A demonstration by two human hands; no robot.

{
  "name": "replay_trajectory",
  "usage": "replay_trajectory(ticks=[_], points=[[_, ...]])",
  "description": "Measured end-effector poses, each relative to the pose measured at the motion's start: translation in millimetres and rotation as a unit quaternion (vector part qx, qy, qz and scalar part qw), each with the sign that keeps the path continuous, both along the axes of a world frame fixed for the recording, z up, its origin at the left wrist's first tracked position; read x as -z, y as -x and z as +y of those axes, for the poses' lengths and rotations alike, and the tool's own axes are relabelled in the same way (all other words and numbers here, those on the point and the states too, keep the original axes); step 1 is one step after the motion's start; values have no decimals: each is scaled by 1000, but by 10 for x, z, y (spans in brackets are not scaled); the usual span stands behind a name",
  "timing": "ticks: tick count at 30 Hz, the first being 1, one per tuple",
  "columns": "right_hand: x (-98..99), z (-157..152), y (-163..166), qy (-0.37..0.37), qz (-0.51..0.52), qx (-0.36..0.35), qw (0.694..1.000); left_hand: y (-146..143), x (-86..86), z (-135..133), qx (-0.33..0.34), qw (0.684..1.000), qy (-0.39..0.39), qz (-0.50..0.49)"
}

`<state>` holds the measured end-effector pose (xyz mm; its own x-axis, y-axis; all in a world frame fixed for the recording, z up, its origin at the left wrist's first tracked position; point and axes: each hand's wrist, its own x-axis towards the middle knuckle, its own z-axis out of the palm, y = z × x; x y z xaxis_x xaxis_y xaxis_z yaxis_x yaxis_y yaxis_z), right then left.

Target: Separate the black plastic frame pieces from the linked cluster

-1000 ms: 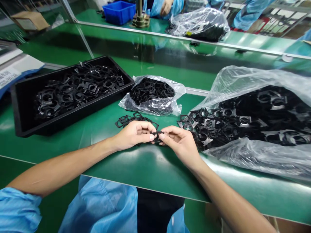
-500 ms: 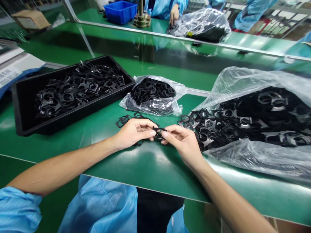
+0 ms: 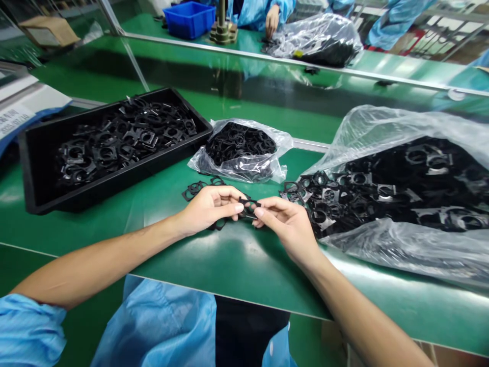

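Observation:
My left hand (image 3: 208, 210) and my right hand (image 3: 287, 224) meet over the green table (image 3: 237, 265), both pinching one small black plastic frame part (image 3: 249, 208) between thumbs and fingertips. Several thin black frames (image 3: 196, 188) lie flat on the table just behind my left hand. A heap of black parts with round holes (image 3: 324, 201) spills from a big clear bag (image 3: 412, 244) right beside my right hand.
A black tray (image 3: 38, 199) full of black parts stands at the left. A small clear bag of frames (image 3: 240, 150) lies behind my hands. Across the far table are a blue bin (image 3: 189, 18), another bag (image 3: 317, 38) and a co-worker's hand (image 3: 272, 20).
The part has been lifted slightly and turned between my fingertips, so its round opening now shows. The co-worker's hand at the far table dropped toward the bag.

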<state>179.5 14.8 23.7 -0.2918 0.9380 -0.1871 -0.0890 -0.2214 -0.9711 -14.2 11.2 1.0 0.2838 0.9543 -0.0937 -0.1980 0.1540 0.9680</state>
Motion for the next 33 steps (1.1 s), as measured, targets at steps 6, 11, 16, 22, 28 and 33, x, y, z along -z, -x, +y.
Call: replay_trajectory(ticks=[6, 11, 16, 22, 28, 33], points=[[11, 2, -9, -2, -1, -4, 1000, 6, 1, 0, 23, 1000, 7, -17], [11, -3, -8, 7, 8, -5, 1000, 3, -4, -1, 29, 999, 15, -34], [21, -2, -14, 1, 8, -11, 1000, 6, 0, 2, 23, 999, 18, -21], [15, -2, -10, -4, -16, -20, 1000, 10, 12, 8, 21, 999, 24, -12], [2, -12, -7, -7, -18, -24, 1000, 13, 24, 9, 18, 1000, 23, 2], [15, -13, -3, -7, -22, -22, 999, 19, 27, 17, 27, 999, 20, 3]])
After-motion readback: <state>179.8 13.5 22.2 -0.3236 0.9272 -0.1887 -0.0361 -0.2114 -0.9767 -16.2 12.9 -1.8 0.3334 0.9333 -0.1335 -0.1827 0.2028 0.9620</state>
